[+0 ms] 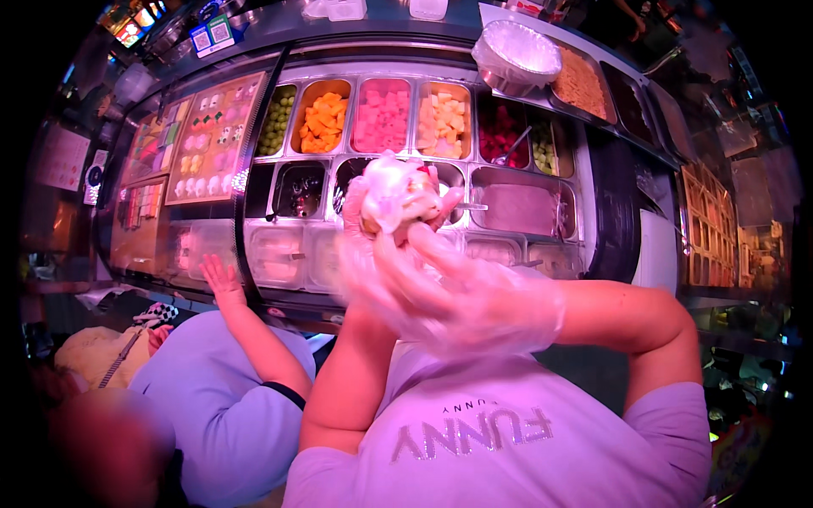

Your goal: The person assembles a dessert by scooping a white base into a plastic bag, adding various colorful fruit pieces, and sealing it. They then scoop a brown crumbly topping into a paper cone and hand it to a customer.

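Both gloved hands, left hand (373,222) and right hand (453,288), are closing their fingers around a white wrapped food bundle (396,196), holding it above the topping trays (383,116). Near left, another person's hand (218,279) is pressing the glass.

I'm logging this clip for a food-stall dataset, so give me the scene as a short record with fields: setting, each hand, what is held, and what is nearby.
setting: chilled topping counter with rows of metal trays
left hand: in a clear plastic glove, cupping the food item from below
right hand: in a clear plastic glove, fingers wrapped around the food item
held: pale, cream-topped food item, details blurred
trays: green grapes, orange fruit cubes, pink cubes, yellow cubes
nearby: another person's hand on the counter glass
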Demonstrator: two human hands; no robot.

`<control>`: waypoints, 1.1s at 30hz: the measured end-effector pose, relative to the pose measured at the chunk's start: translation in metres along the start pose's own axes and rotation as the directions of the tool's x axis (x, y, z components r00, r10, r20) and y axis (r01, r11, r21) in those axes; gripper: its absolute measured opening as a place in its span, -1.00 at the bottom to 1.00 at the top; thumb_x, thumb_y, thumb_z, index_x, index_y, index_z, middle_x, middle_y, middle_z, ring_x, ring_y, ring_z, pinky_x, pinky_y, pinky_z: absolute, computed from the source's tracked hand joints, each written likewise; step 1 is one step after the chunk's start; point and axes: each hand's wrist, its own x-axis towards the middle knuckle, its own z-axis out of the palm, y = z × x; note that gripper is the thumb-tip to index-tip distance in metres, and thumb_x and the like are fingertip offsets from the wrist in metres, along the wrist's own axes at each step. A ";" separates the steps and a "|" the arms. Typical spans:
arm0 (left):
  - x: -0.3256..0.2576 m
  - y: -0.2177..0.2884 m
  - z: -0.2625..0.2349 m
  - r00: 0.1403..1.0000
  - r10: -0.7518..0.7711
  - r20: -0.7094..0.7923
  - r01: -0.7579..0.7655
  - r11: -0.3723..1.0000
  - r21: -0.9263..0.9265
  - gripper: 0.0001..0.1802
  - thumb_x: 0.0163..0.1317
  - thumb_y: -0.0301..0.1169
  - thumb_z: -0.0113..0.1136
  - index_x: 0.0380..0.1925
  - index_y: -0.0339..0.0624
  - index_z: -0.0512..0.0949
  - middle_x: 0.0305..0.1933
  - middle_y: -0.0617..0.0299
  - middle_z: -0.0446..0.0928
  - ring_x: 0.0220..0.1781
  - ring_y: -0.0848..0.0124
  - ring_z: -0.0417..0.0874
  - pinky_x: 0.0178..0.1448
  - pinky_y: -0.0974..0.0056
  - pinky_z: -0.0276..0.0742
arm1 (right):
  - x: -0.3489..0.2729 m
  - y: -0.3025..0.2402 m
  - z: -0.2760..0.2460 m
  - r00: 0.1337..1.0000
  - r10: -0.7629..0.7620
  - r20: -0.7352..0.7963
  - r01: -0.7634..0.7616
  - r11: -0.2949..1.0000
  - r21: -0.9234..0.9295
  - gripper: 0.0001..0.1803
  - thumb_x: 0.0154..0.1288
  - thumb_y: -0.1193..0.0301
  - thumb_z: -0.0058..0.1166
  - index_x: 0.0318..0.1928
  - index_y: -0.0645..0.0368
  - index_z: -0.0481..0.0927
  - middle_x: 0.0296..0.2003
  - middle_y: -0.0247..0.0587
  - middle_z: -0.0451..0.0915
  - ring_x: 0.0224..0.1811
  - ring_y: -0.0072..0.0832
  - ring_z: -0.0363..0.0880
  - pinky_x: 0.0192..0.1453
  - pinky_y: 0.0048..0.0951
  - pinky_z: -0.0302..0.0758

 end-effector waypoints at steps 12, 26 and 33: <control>-0.024 -0.033 0.001 0.983 -0.140 0.117 0.159 0.972 -0.173 -0.23 0.26 0.13 0.23 0.37 0.02 0.35 0.41 0.00 0.37 0.43 -0.08 0.38 0.40 -0.68 -0.03 | -0.062 0.029 0.056 0.628 0.712 -0.314 -0.336 0.612 0.716 -0.62 0.21 0.39 0.26 0.06 0.16 0.69 0.13 -0.03 0.64 0.12 -0.13 0.62 0.21 -0.20 0.51; -0.033 -0.097 0.003 0.970 -0.236 0.062 0.234 0.971 0.045 -0.06 0.29 0.34 -0.02 0.45 -0.11 0.23 0.44 -0.04 0.37 0.42 -0.16 0.41 0.41 -0.74 -0.17 | -0.101 0.067 0.010 0.921 0.311 0.234 -0.366 0.493 0.789 -0.85 0.00 0.54 0.22 -0.34 0.28 0.66 -0.48 -0.03 0.53 -0.40 -0.25 0.58 -0.26 -0.33 0.49; -0.044 -0.128 -0.006 0.983 -0.179 0.049 0.177 0.983 0.044 -0.09 0.31 0.29 0.00 0.43 -0.16 0.25 0.44 -0.05 0.35 0.43 -0.13 0.40 0.48 -0.63 -0.13 | -0.117 0.062 0.002 0.866 0.310 0.393 -0.480 0.290 0.828 -0.93 -0.04 0.57 0.16 -0.47 0.32 0.63 -0.53 -0.02 0.57 -0.47 -0.29 0.60 -0.31 -0.35 0.53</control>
